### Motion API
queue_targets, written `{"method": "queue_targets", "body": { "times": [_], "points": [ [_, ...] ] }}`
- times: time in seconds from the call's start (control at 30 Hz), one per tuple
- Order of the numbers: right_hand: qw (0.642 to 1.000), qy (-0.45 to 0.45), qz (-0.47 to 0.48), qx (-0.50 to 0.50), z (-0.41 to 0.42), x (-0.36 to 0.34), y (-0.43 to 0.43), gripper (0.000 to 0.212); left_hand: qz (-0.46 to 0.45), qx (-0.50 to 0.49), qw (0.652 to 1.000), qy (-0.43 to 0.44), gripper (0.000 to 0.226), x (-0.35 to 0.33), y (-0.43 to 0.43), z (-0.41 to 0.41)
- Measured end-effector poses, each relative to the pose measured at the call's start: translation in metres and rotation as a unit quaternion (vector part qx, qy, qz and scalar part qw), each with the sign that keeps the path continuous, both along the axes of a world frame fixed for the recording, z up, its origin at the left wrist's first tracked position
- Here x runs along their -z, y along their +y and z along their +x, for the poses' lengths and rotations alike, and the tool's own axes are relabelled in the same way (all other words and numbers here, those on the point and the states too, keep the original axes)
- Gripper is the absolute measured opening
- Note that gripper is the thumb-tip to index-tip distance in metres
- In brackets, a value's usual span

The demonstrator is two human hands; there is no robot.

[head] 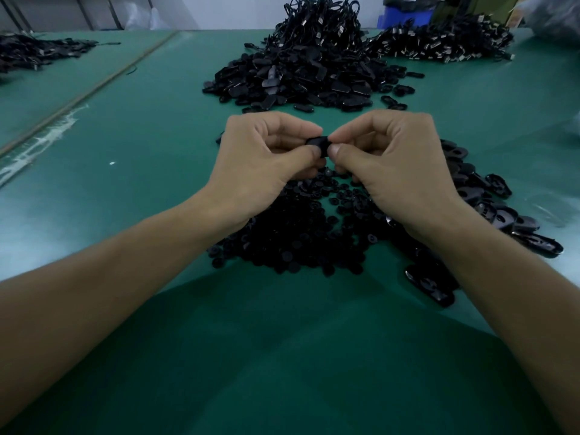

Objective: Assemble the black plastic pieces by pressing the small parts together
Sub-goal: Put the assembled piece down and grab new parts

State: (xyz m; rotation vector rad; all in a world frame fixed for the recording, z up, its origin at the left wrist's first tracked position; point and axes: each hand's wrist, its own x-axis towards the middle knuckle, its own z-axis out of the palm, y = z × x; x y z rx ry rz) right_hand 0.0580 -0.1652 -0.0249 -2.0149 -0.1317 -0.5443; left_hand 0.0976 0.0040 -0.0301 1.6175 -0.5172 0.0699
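Note:
A small black plastic piece (319, 145) is held above the green table, pinched from both sides. My left hand (266, 161) grips its left end between thumb and curled fingers. My right hand (389, 164) pinches its right end the same way, thumbs nearly meeting. Most of the piece is hidden by my fingers. Below my hands lies a heap of small round black parts (292, 240). Oval black shells (489, 196) lie in a row to the right of it.
A large pile of oval black pieces (298, 83) sits further back, topped with black cables. Another pile with metal ends (445, 42) lies at the back right, a blue bin (408, 14) behind it. More black parts (34, 53) lie far left. The green table mat (131, 146) stretches left.

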Motion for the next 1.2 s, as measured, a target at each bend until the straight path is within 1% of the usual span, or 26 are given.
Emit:
{"method": "queue_targets", "body": {
  "times": [0.27,0.37,0.57,0.7,0.87,0.97,1.1,1.2],
  "points": [
    [1.0,-0.006,-0.013,0.015,-0.001,-0.001,0.003,0.013,0.008,0.003,1.0,-0.008,0.021,0.001,-0.001,-0.001],
    [0.999,-0.019,-0.022,0.028,-0.001,-0.001,0.004,0.016,0.031,0.001,0.999,-0.037,0.022,0.001,0.0,-0.001],
    [0.996,-0.036,-0.07,0.032,-0.005,0.0,0.009,0.026,0.096,-0.018,0.99,-0.099,0.023,0.002,0.001,-0.001],
    [0.994,-0.038,-0.098,0.011,-0.007,-0.001,0.012,0.022,0.12,-0.051,0.984,-0.124,0.019,0.003,0.002,0.0],
    [0.994,-0.029,-0.101,0.004,-0.006,-0.003,0.005,0.011,0.13,-0.028,0.984,-0.122,0.018,0.003,0.002,-0.001],
    [0.994,-0.034,-0.1,0.013,-0.005,-0.003,-0.001,0.006,0.115,-0.004,0.988,-0.101,0.023,0.003,0.002,0.0],
    [0.997,0.029,-0.059,-0.038,-0.001,-0.002,-0.008,0.008,0.092,0.038,0.994,-0.054,0.029,0.003,0.004,0.003],
    [0.996,0.058,-0.032,-0.063,0.001,0.0,-0.011,0.013,0.074,0.043,0.996,-0.021,0.027,0.005,0.004,0.005]
  ]
}}
